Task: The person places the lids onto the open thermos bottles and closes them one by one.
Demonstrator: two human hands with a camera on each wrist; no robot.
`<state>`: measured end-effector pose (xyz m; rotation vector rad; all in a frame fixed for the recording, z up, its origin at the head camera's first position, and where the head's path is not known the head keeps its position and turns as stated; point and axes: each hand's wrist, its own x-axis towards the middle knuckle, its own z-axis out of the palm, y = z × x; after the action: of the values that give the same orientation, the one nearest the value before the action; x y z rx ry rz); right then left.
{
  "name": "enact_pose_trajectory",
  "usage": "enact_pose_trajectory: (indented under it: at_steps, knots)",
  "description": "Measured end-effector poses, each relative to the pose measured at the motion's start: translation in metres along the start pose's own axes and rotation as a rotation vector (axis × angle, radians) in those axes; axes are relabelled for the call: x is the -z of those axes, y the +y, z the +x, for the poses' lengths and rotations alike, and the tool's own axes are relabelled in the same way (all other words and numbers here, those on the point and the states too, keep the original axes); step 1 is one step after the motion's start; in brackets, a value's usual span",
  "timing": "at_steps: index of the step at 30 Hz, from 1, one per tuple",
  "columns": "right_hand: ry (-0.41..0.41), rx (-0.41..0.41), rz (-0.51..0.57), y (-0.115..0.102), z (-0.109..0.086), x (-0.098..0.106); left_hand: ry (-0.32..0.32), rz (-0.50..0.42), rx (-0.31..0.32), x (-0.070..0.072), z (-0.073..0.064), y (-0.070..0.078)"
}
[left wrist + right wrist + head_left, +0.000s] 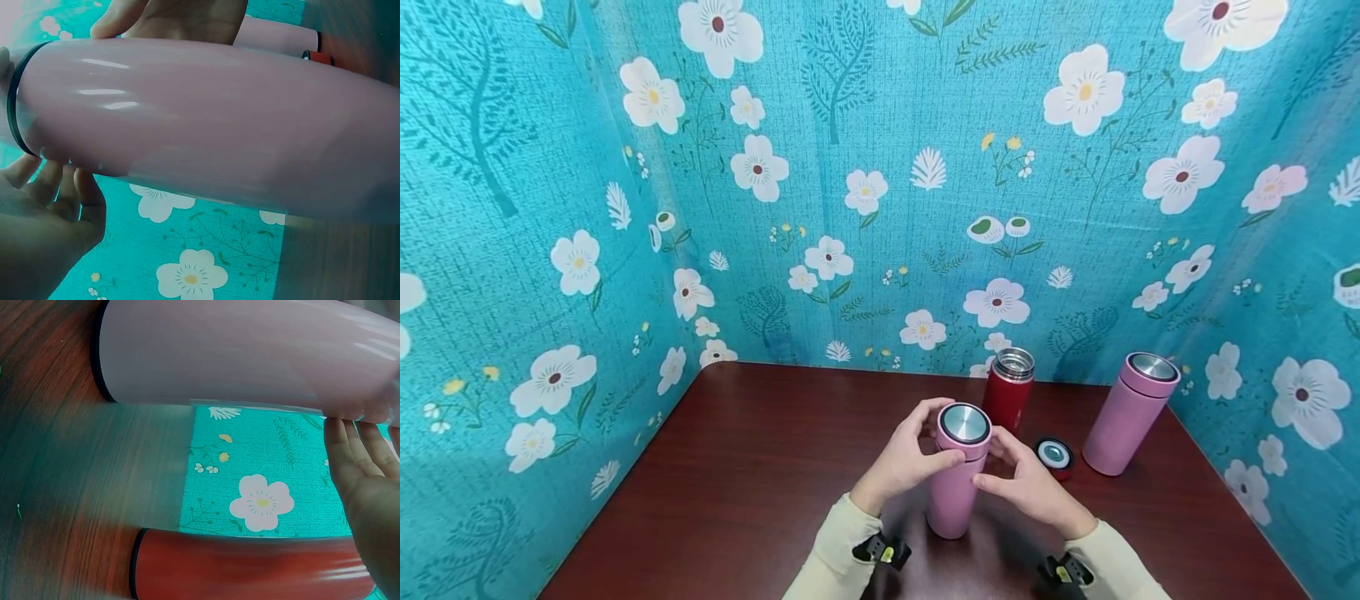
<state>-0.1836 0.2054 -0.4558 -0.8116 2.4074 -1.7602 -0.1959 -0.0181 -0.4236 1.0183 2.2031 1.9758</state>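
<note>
A pink thermos [951, 500] with a steel-topped lid [965, 423] stands upright on the dark wood table between the two hands. My left hand [906, 458] holds it from the left, thumb across the front near the lid's seam and fingers round the far side. From the right, my right hand [1026, 483] holds the upper body, its thumb in front and fingers behind. Fingertips of the right hand [369, 456] lie along the thermos side in the right wrist view. In the left wrist view, the dark seam ring [20, 100] shows near the left fingers.
Behind the right hand stands a red thermos [1006, 392] with its mouth uncovered. Its red lid [1054, 457] lies upside down on the table [760, 467] nearby. Another pink thermos [1127, 417], lid on, stands farther right. Blue flowered cloth [880, 208] hangs around the table.
</note>
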Motion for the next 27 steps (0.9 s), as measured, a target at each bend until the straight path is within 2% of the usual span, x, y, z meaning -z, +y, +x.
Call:
enact_pose_trajectory:
  at_steps: [3,10,13,22,27]
  knots:
    - [0.002,0.004,-0.011,0.0002,-0.0001,0.0001,0.027,0.033,-0.003,-0.0026,-0.0011,0.0008]
    - [0.0,0.006,-0.008,-0.0009,0.0,0.0,0.102,0.101,0.036,-0.0074,-0.0022,0.0051]
    - [0.0,-0.003,-0.008,-0.0015,0.0002,0.0,0.097,0.092,0.028,-0.0061,-0.0015,0.0052]
    - [-0.003,-0.02,0.01,-0.0039,0.0001,-0.0009,0.022,0.003,-0.016,0.0008,-0.0012,0.0017]
    - [0.0,-0.01,0.002,-0.0035,0.0,-0.0009,0.032,0.014,-0.015,-0.0023,-0.0022,0.0025]
